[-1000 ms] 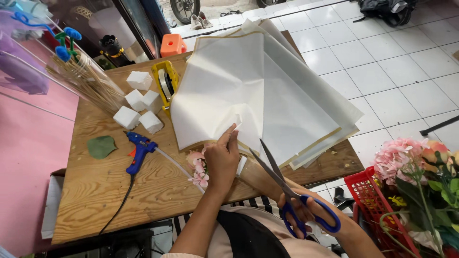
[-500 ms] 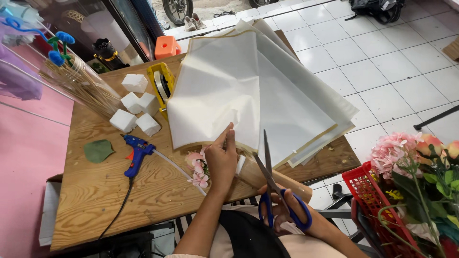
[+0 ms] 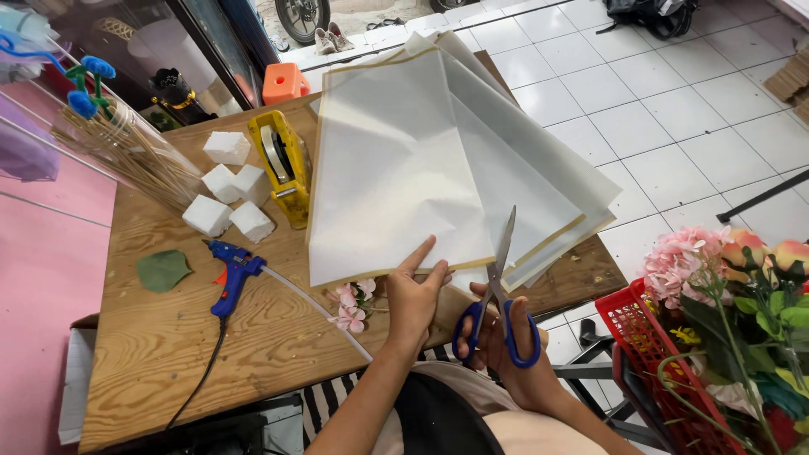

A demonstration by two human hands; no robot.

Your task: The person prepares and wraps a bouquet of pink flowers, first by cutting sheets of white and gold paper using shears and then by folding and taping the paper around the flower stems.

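right hand (image 3: 506, 345): I've got it clamped in the blue-handled scissors (image 3: 497, 295), now raised from flat to upright, blades closed.
left hand (image 3: 413, 295): flat, pinning paper stack (image 3: 404, 160) edge.
paper: on wooden table (image 3: 168, 337), now squared up for cutting.

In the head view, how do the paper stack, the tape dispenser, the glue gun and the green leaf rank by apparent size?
1. paper stack
2. tape dispenser
3. glue gun, though nearly like the dispenser, so unsure
4. green leaf

You see cream-white paper sheets (image 3: 396, 160); blue-handled scissors (image 3: 497, 324); a yellow tape dispenser (image 3: 282, 164); a blue glue gun (image 3: 232, 274); a wood-grain brown surface (image 3: 168, 354).
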